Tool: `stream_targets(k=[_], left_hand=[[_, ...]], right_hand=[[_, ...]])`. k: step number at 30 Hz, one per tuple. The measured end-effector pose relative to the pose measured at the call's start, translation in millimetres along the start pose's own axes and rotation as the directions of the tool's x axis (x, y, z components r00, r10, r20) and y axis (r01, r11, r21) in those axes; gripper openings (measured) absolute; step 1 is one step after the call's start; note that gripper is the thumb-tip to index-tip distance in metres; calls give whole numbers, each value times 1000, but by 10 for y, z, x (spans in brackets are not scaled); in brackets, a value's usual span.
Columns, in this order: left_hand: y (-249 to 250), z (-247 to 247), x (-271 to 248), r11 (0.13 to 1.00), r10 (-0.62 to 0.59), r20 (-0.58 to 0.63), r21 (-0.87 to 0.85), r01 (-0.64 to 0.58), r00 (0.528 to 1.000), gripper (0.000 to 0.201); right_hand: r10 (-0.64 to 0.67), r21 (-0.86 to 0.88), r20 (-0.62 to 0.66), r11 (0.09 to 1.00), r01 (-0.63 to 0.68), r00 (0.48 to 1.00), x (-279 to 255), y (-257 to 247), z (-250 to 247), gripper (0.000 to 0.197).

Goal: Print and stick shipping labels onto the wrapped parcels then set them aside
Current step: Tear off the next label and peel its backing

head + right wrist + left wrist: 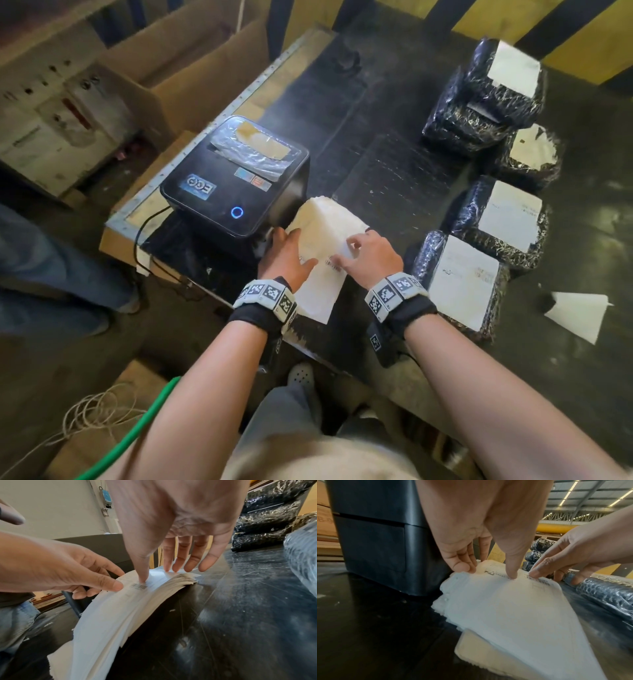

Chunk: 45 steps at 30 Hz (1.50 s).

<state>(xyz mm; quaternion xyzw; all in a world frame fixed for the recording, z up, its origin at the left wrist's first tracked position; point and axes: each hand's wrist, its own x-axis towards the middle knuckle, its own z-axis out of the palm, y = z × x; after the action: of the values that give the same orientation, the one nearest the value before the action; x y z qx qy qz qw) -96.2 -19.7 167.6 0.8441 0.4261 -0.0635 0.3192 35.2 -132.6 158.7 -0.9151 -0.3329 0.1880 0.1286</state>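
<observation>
A black label printer (pixel 233 178) (pixel 376 534) stands on the dark table (pixel 376 113). Against its front lies a thick fan-fold stack of white labels (pixel 322 236) (pixel 513 608) (pixel 120 608), the top one printed with a barcode. My left hand (pixel 287 251) (pixel 488 570) grips the stack's left edge, thumb on top and fingers curled at the side. My right hand (pixel 359 251) (pixel 162 574) presses its thumb by the barcode, its straight fingertips touching the far edge. Several black wrapped parcels (pixel 462 284) (pixel 607 595) (pixel 267 520) with white labels lie to the right.
A loose white sheet (pixel 579 315) lies right of the nearest parcel. Cardboard boxes (pixel 191 68) stand left of the table, and another person's jeans (pixel 51 260) are at the left edge. A green hose (pixel 137 431) and a coil of cord lie on the floor.
</observation>
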Motion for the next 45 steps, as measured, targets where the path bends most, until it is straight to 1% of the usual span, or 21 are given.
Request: stream_targets(k=[4, 8, 10, 12, 15, 20, 24, 27, 31, 35, 37, 39, 41, 43, 45], left_hand=[[-21, 26, -44, 1000, 19, 4, 18, -19, 1000, 62], [-19, 42, -73, 1000, 12, 2, 10, -12, 1000, 62], [-15, 39, -79, 1000, 12, -2, 0, -12, 1000, 61], [-12, 31, -82, 1000, 17, 0, 9, -17, 1000, 60], [-6, 27, -97, 1000, 18, -3, -4, -18, 1000, 57], [7, 18, -84, 997, 2, -13, -72, -2, 1000, 59], [11, 3, -77, 998, -9, 2, -64, 9, 1000, 57], [0, -1, -88, 998, -15, 9, -64, 16, 1000, 56], [-21, -8, -97, 995, -39, 16, -97, 40, 999, 52], [-30, -24, -105, 990, -38, 8, -137, 38, 999, 49], [-38, -37, -110, 984, -32, 8, -173, 33, 999, 48], [-53, -52, -120, 972, -9, -2, -236, 8, 1000, 47], [-52, -72, -147, 946, 16, -40, -322, -28, 999, 46], [-6, -92, -204, 912, 12, -80, -408, -43, 997, 44], [83, -106, -285, 886, 12, -104, -459, -58, 995, 43]], right_hand=[[16, 4, -7, 1000, -16, 1000, 26, -10, 3, 47], [39, 57, 40, 998, -41, 998, 68, -27, 16, 47], [59, 88, 46, 994, -63, 997, 85, -31, 19, 51], [76, 82, 35, 993, -79, 996, 92, -27, 14, 57], [86, 78, 47, 993, -89, 995, 92, -9, 10, 58], [86, 113, 64, 989, -92, 994, 105, -2, 26, 52], [78, 132, 64, 988, -86, 995, 99, -5, -6, 46], [49, 198, 73, 978, -63, 996, 78, -19, -33, 36], [22, 370, 37, 928, -34, 999, 47, -32, -75, 28], [14, 491, 8, 871, -16, 1000, 6, -44, -107, 30], [11, 540, -6, 842, -6, 1000, -21, -63, -134, 21], [4, 592, -12, 806, 4, 1000, -53, -91, -194, 13], [-2, 655, -13, 755, 10, 1000, -80, -109, -280, 12], [-12, 717, -17, 697, 21, 1000, -108, -104, -386, 12], [-29, 748, -37, 663, 47, 999, -141, -85, -500, 11]])
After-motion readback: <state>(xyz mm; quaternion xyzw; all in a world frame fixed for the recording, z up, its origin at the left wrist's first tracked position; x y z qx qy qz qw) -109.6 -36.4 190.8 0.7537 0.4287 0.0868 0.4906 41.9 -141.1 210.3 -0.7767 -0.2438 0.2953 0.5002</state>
